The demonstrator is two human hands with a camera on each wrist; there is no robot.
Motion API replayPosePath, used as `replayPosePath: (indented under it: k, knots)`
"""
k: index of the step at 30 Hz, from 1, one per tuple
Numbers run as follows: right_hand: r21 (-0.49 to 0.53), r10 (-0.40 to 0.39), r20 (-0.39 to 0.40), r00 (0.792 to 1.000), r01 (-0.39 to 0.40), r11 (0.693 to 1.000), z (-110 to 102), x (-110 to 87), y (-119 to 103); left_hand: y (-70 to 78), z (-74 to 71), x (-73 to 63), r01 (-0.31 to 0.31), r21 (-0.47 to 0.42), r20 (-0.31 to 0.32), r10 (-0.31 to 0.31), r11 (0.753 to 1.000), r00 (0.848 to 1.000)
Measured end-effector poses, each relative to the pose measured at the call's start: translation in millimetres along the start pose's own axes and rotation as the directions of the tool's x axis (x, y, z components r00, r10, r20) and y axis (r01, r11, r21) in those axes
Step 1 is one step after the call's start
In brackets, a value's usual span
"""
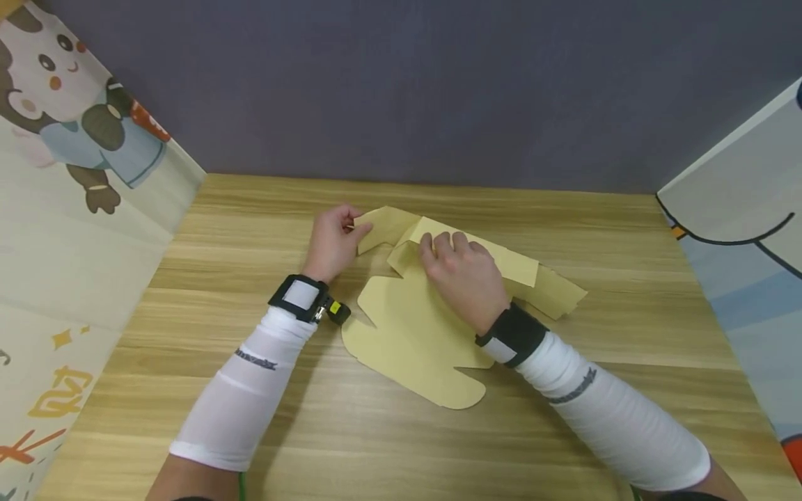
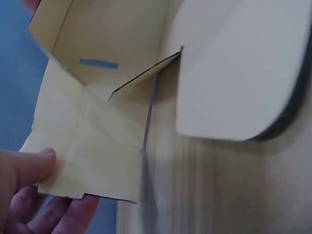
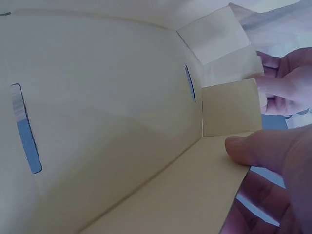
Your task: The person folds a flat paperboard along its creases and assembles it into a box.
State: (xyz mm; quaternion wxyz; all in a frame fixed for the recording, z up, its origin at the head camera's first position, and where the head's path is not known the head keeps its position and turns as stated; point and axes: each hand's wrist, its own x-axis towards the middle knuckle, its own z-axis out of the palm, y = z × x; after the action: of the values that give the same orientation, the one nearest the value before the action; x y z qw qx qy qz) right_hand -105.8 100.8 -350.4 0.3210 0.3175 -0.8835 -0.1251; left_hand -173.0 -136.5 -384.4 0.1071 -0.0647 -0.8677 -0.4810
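A die-cut sheet of tan cardboard [image 1: 413, 327] lies on the table, its far side folded up into a wall with flaps. My left hand [image 1: 332, 243] pinches the end flap [image 2: 92, 165] at the far left between thumb and fingers. On the folded far edge, my right hand [image 1: 466, 278] grips the top strip [image 3: 195, 175], thumb on the inner face and fingers behind. Two narrow slots show in the raised panel [image 3: 112, 97] in the right wrist view. Another flap [image 1: 554, 292] sticks out beyond the right hand.
The wood-grain table [image 1: 250, 417] ends at a dark grey-blue panel [image 1: 426, 90] along the back. Side panels with cartoon prints stand at left [image 1: 75, 209] and right [image 1: 745, 229]. Rounded tabs of the cardboard point toward the table's near side.
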Motion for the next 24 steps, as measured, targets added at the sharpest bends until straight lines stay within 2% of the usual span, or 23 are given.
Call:
replayPosePath:
  k: [7,16,24]
  knots:
    - [0.013,0.014,-0.015,1.000,-0.014,1.000,2,1.9,5,2.7,3.9,-12.8,-0.010,0.009,-0.065,0.011,1.000,0.998]
    - [0.019,0.060,-0.025,0.998,-0.060,0.998,9,4.7,14,17.4,16.5,-28.6,-0.052,0.023,-0.072,0.054,0.998,0.996]
    - [0.043,0.071,-0.010,0.997,-0.070,0.997,9,6.0,15,27.7,29.6,-42.8,-0.043,0.008,-0.084,0.043,0.999,0.996]
